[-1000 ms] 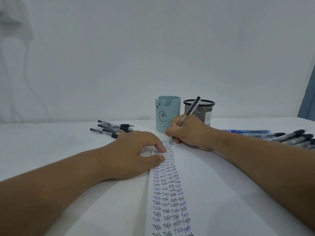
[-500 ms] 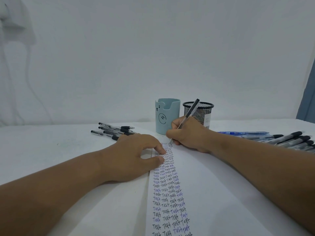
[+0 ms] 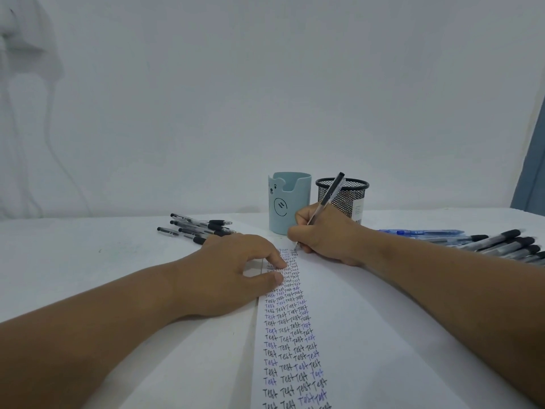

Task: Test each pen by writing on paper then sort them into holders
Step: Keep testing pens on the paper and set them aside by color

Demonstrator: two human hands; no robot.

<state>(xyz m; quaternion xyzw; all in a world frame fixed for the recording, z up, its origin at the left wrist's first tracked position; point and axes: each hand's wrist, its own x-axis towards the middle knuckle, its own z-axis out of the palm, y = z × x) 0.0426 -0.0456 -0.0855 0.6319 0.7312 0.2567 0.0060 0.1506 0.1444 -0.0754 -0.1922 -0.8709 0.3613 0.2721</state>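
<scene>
Right hand (image 3: 323,234) slightly farther up paper (image 3: 368,335), gripping pen (image 3: 328,199); left hand (image 3: 233,273) flat.

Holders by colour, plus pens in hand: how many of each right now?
Blue holder: 1
Black mesh holder: 1
Pen gripped in the right hand: 1
Total: 3

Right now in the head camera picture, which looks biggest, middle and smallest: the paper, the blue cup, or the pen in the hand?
1. Paper, by far the biggest.
2. Blue cup.
3. Pen, thin, though it looks nearly as long as the cup is tall.
</scene>
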